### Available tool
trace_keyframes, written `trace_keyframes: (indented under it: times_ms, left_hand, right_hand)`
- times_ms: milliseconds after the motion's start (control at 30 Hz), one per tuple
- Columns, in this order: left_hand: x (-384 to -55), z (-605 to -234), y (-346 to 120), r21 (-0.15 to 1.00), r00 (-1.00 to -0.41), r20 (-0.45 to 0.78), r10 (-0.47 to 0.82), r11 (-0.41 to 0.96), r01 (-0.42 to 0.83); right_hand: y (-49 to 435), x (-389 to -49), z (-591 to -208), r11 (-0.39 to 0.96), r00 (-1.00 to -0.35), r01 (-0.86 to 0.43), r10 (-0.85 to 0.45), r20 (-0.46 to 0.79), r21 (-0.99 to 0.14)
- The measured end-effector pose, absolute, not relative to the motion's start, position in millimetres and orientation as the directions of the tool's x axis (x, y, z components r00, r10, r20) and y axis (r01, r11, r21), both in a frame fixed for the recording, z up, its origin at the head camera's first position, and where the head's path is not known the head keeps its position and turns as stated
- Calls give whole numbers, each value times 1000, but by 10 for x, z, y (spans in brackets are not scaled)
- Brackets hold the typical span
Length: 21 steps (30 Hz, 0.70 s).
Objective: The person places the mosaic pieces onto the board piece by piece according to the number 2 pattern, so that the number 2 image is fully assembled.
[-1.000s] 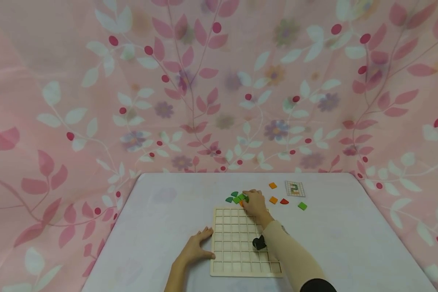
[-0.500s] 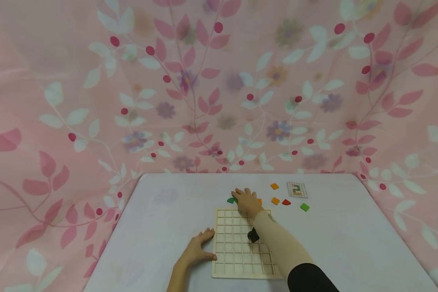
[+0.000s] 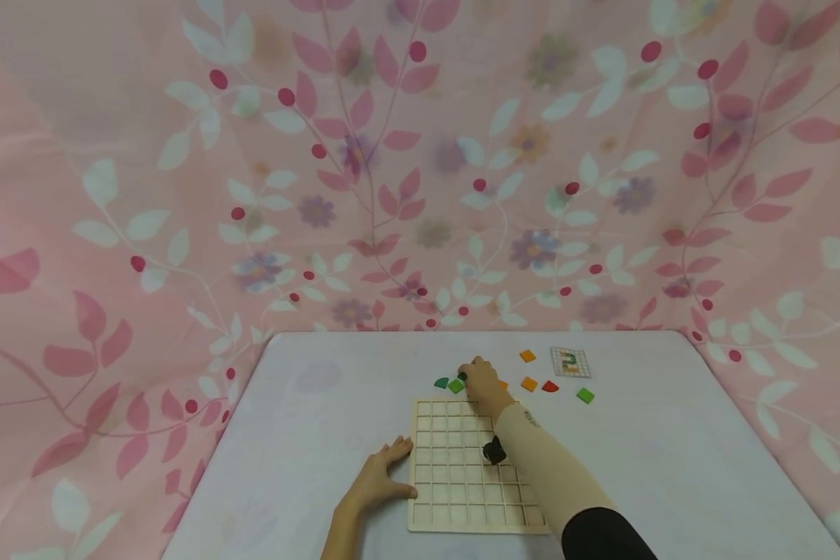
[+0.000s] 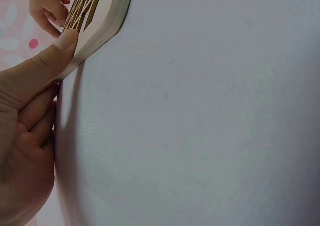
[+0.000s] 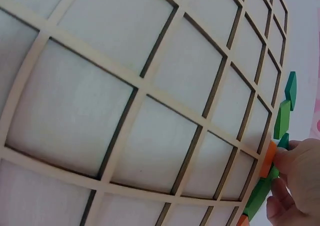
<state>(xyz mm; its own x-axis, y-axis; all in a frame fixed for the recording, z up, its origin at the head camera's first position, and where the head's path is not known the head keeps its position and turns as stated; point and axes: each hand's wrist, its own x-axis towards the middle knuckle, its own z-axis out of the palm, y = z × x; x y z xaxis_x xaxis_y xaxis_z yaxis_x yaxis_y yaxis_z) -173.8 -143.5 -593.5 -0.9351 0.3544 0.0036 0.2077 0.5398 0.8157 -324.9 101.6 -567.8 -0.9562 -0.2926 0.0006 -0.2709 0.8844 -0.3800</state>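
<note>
A pale wooden grid board (image 3: 450,473) lies flat in front of me. My left hand (image 3: 379,473) rests along its left side, fingers spread. In the left wrist view the thumb (image 4: 47,63) lies on the board's rim. Beyond the far edge, my right hand (image 3: 486,386) pinches a dark green tile (image 3: 463,376), mostly covered by the fingers. Left of it lie a light green square tile (image 3: 456,386) and a dark green quarter-round tile (image 3: 442,383). In the right wrist view an orange tile (image 5: 268,158) and green tiles (image 5: 259,196) sit beside the fingers, close along the board's edge.
To the right lie orange square tiles (image 3: 528,384), a red quarter-round tile (image 3: 550,386) and a light green square tile (image 3: 586,396). Behind them is a small grid card (image 3: 579,363) with a coloured figure. A floral cloth (image 3: 420,194) hangs behind the white table (image 3: 308,435).
My right hand went left over the green tiles, then drew back right with a dark green tile pinched. Fewer green tiles show at the left. The left hand stays at the board.
</note>
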Motion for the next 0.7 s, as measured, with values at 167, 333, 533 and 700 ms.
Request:
trace_keyframes:
  times_ms: [167, 333, 533, 700]
  left_hand:
    - [-1743, -5930, -1429, 815, -932, 22, 361, 533, 226]
    - [-1723, -5933, -1422, 826, -932, 14, 363, 521, 215]
    - [-1709, -5921, -1418, 828, -936, -1, 352, 526, 197]
    - [-1723, -5905, -1421, 816, -933, 24, 360, 532, 226]
  right_hand:
    - [1073, -3274, -5622, 860, -960, -214, -273, -62, -464]
    - [1119, -3247, -5554, 809, -963, -176, -259, -70, -561]
    - [1140, -3228, -5537, 752, -965, -179, -260, -36, -635]
    - [1158, -3223, -5587, 691, -979, -158, -204, 19, -705]
